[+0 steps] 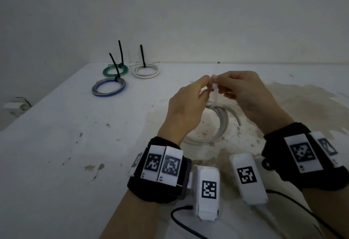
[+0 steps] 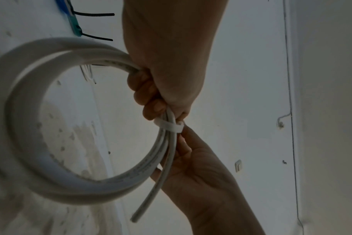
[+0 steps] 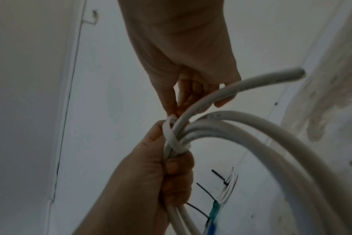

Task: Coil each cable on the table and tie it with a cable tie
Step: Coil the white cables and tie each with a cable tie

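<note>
1. Grip: our left hand (image 1: 186,104) clenches the white cable coil (image 2: 56,120), lifted above the surface (image 1: 75,144).
2. Our right hand (image 1: 251,95) pinches the white cable tie (image 3: 174,138) wrapped around that coil.
3. Three tied coils (image 1: 111,79) lie far left.

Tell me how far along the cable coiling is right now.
Done: the green coil, blue-grey coil and far white coil lie tied with black ties. In hand: the left hand grips the thick white coil while the right hand works the white tie wrapped around it. Left: cinching that tie; no other loose cables show.
</note>
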